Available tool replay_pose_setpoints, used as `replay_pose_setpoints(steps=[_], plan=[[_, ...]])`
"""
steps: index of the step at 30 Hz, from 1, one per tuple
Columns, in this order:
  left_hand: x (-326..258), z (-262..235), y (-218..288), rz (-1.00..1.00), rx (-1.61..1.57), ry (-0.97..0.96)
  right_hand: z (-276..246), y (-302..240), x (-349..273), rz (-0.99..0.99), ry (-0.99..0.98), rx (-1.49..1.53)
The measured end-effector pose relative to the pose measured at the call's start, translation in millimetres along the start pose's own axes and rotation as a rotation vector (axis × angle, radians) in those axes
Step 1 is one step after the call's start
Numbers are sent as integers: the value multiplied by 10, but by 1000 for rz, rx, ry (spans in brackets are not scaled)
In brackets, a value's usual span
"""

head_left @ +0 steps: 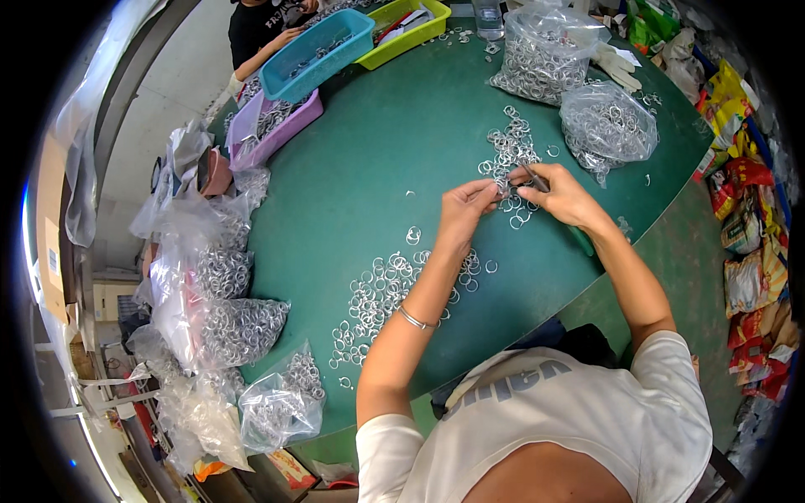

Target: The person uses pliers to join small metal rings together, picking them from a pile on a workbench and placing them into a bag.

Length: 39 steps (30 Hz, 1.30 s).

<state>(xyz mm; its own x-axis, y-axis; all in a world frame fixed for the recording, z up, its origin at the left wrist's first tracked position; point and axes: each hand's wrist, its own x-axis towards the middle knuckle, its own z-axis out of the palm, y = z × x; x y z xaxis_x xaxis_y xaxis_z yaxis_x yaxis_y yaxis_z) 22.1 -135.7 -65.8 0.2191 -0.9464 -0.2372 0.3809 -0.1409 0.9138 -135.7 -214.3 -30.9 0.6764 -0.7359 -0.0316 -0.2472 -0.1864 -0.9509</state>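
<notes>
Over the green table (335, 201), my left hand (466, 208) is closed, its fingertips pinching a small silver metal ring (501, 186). Just to the right, my right hand (568, 198) is wrapped around pliers (535, 176) with a dark metal head; a green handle end (582, 241) shows below the palm. The pliers' tip is close to the left fingertips, but whether it touches the ring is too small to tell. Beyond and under both hands lies a loose pile of silver rings (510, 144). A wider spread of rings (377, 289) lies by my left forearm, partly hidden by it.
Clear bags of rings stand at the far right (549, 54), (608, 126) and along the left edge (243, 331). Blue (319, 54), yellow-green (407, 38) and purple (289, 126) baskets sit at the back, near another person (260, 38). Colourful packages (746, 251) line the right side.
</notes>
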Motion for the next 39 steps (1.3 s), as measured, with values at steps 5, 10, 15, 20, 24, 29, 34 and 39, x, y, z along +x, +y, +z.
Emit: replay_pose_setpoints(steps=[5, 10, 15, 20, 24, 29, 34, 39], plan=[[-240, 40, 126, -3, -37, -29, 114, -77, -72, 78, -22, 145], [-510, 6, 98, 215, 196, 163, 184, -236, -193, 152, -124, 260], [-741, 51, 85, 223, -71, 210, 289, -270, -281, 255, -160, 583], [-962, 123, 157, 155, -265, 236, 403, -262, -333, 218, -60, 638], [-1076, 47, 142, 142, -358, 137, 457, -325, -383, 221, -94, 659], [-1133, -33, 170, 58, -274, 131, 485, -348, -429, 247, -170, 538], [-1173, -38, 182, 50, -357, 178, 547, -475, -563, -34, -46, 239], [-1209, 14, 200, 66, -384, 151, 617, -547, -610, -238, 43, 9]])
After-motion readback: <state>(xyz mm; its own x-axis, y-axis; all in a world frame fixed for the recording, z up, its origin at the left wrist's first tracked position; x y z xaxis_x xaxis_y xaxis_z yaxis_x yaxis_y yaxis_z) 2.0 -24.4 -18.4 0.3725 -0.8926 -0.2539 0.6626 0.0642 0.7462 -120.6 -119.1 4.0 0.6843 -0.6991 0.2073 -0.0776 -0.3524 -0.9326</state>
